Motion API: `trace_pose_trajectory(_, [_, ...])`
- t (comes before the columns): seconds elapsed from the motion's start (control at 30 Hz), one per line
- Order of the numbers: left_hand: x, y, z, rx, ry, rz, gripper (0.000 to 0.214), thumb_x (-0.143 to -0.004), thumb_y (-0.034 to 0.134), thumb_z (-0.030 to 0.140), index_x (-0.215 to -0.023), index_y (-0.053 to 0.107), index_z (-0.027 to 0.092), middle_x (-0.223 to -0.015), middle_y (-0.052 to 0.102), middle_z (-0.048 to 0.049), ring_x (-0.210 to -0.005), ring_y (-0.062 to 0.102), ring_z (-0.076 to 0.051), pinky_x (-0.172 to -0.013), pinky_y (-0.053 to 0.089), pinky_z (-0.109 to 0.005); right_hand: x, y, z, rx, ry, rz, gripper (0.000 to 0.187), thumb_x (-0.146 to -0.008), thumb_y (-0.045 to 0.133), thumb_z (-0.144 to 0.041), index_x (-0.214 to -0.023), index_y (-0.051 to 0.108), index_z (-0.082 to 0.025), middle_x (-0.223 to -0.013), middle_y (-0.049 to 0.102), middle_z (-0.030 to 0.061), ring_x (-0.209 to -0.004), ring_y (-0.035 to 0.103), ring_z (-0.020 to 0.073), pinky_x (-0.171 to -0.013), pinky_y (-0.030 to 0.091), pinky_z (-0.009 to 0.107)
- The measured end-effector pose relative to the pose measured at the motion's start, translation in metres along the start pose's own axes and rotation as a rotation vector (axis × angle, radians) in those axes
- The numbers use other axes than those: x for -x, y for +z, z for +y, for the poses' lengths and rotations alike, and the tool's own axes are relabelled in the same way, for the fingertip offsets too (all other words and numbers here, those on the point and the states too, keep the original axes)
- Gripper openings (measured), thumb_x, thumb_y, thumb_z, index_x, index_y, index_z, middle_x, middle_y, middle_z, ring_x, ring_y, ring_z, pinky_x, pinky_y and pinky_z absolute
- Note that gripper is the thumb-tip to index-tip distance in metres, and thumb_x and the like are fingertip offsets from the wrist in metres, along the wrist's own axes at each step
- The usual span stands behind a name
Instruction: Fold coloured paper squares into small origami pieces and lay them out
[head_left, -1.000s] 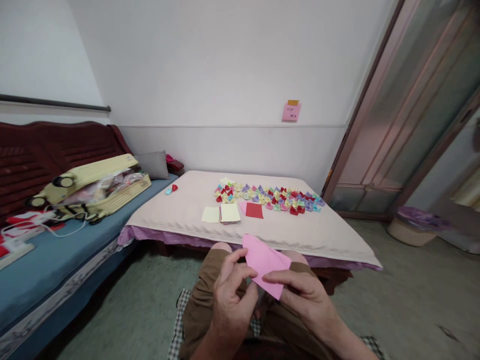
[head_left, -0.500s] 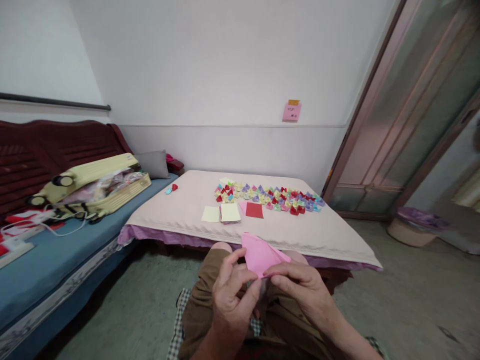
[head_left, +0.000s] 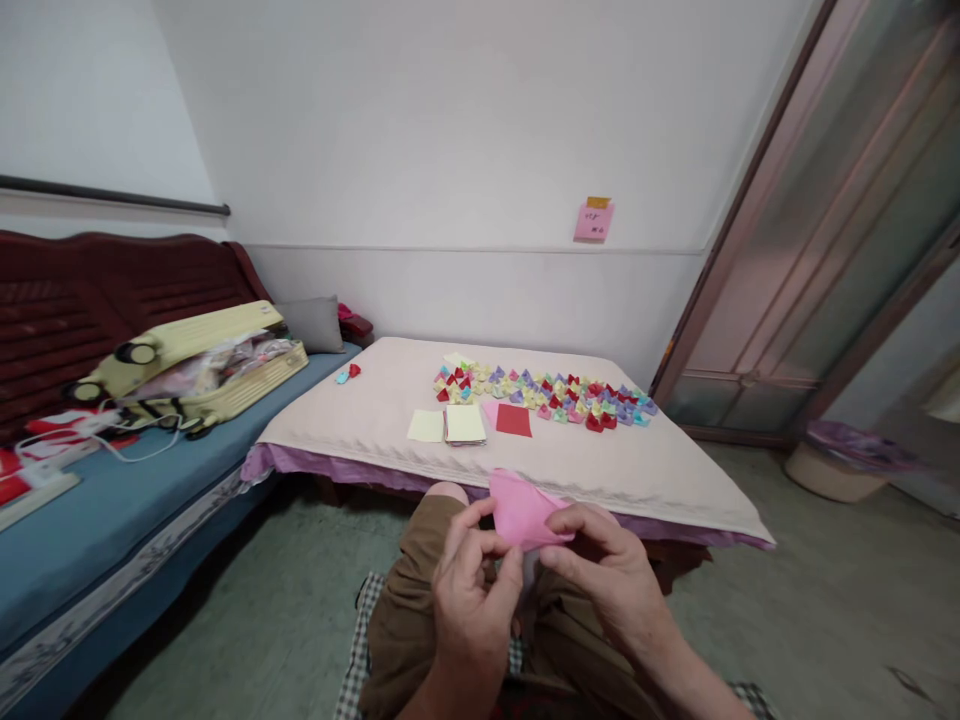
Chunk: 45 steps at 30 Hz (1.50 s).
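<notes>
A pink sheet of paper [head_left: 523,512], folded to a rough triangle, is held above my lap in front of the table edge. My left hand [head_left: 476,590] pinches its lower left edge between thumb and fingers. At the right side of the sheet, my right hand [head_left: 607,570] has its thumb below and its fingers over the paper. On the table lie a stack of pale yellow paper squares [head_left: 465,424], a single pale yellow sheet [head_left: 426,426] and a red paper square [head_left: 514,420] partly over a pink one. Behind them spread many small folded paper pieces [head_left: 559,394] in several colours.
A cream-covered table [head_left: 360,400] stands before my knees. Two small folded pieces [head_left: 354,371] lie at its left. A half-open yellow suitcase [head_left: 217,365] rests on the blue-covered bench [head_left: 195,470]. A bin [head_left: 836,470] stands at right; a pink note [head_left: 593,221] hangs on the wall.
My right fingers have moved up and over the pink paper's right corner, which now looks bent inward and shorter. My left hand keeps its pinch. The view has shifted slightly.
</notes>
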<state>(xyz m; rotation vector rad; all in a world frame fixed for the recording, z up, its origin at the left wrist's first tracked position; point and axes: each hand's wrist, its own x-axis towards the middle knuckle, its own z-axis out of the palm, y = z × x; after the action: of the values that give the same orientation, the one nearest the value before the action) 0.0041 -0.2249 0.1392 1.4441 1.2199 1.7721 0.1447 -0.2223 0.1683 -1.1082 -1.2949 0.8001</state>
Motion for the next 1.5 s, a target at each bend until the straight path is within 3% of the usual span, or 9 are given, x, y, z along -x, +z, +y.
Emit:
trace_pose_trajectory(0.17, [0.001, -0.004, 0.0, -0.08, 0.058, -0.09, 0.011, -0.077, 0.063, 0.019, -0.067, 0.067, 0.02, -0.109, 0.067, -0.0119, -0.078, 0.066, -0.021, -0.056, 0.046, -0.025, -0.001, -0.005, 0.006, -0.027, 0.051, -0.086, 0.016, -0.066, 0.078, -0.033, -0.059, 0.07, -0.021, -0.058, 0.06, 0.0, -0.051, 0.052, 0.016, -0.047, 0.042, 0.026])
trace_pose_trajectory(0.47, [0.003, -0.001, -0.005, -0.186, 0.162, -0.057, 0.014, -0.079, 0.06, 0.013, -0.066, 0.062, 0.019, -0.109, 0.066, -0.0131, -0.099, 0.064, -0.025, -0.068, 0.049, -0.028, 0.005, 0.005, 0.004, -0.012, 0.066, 0.042, 0.024, -0.068, 0.076, -0.032, -0.056, 0.058, -0.02, -0.053, 0.051, -0.0039, -0.049, 0.045, 0.0127, -0.046, 0.037, 0.023])
trace_pose_trajectory(0.63, [0.005, 0.003, -0.01, -0.204, 0.147, -0.036, 0.017, -0.08, 0.057, 0.012, -0.064, 0.058, 0.019, -0.109, 0.065, -0.0128, -0.103, 0.062, -0.025, -0.072, 0.051, -0.031, 0.004, 0.008, 0.0, 0.043, 0.051, 0.068, 0.025, -0.068, 0.073, -0.03, -0.053, 0.055, -0.019, -0.054, 0.047, -0.0043, -0.05, 0.042, 0.0113, -0.046, 0.036, 0.022])
trace_pose_trajectory(0.83, [0.007, 0.007, -0.015, -0.115, 0.031, -0.018, 0.012, -0.078, 0.059, 0.013, -0.067, 0.057, 0.018, -0.115, 0.062, -0.0147, -0.093, 0.066, -0.024, -0.065, 0.054, -0.029, 0.006, 0.013, -0.004, 0.069, 0.057, 0.102, 0.027, -0.067, 0.072, -0.033, -0.053, 0.053, -0.021, -0.049, 0.049, -0.0035, -0.046, 0.046, 0.0134, -0.04, 0.036, 0.023])
trace_pose_trajectory(1.03, [0.007, 0.009, -0.005, 0.067, -0.101, -0.014, 0.008, -0.074, 0.065, 0.016, -0.08, 0.06, 0.017, -0.122, 0.061, -0.015, -0.078, 0.068, -0.018, -0.065, 0.056, -0.027, 0.006, 0.014, -0.006, 0.08, 0.061, 0.117, 0.027, -0.066, 0.072, -0.033, -0.051, 0.052, -0.022, -0.046, 0.048, -0.0039, -0.043, 0.046, 0.0133, -0.039, 0.036, 0.023])
trace_pose_trajectory(1.3, [0.007, 0.011, 0.006, 0.255, -0.259, 0.002, 0.022, -0.068, 0.071, 0.016, -0.087, 0.06, 0.017, -0.123, 0.062, -0.0142, -0.083, 0.071, -0.019, -0.069, 0.057, -0.027, 0.004, 0.013, -0.003, 0.109, 0.05, 0.117, 0.026, -0.066, 0.07, -0.032, -0.05, 0.052, -0.021, -0.049, 0.046, -0.0038, -0.046, 0.043, 0.013, -0.042, 0.036, 0.023])
trace_pose_trajectory(1.5, [0.007, 0.014, -0.003, 0.36, -0.319, -0.026, 0.023, -0.07, 0.067, 0.014, -0.09, 0.056, 0.018, -0.129, 0.055, -0.0151, -0.082, 0.071, -0.019, -0.07, 0.057, -0.029, 0.002, 0.012, 0.003, 0.159, 0.004, 0.128, 0.026, -0.065, 0.068, -0.028, -0.049, 0.05, -0.02, -0.053, 0.044, -0.0039, -0.053, 0.041, 0.0129, -0.05, 0.036, 0.023])
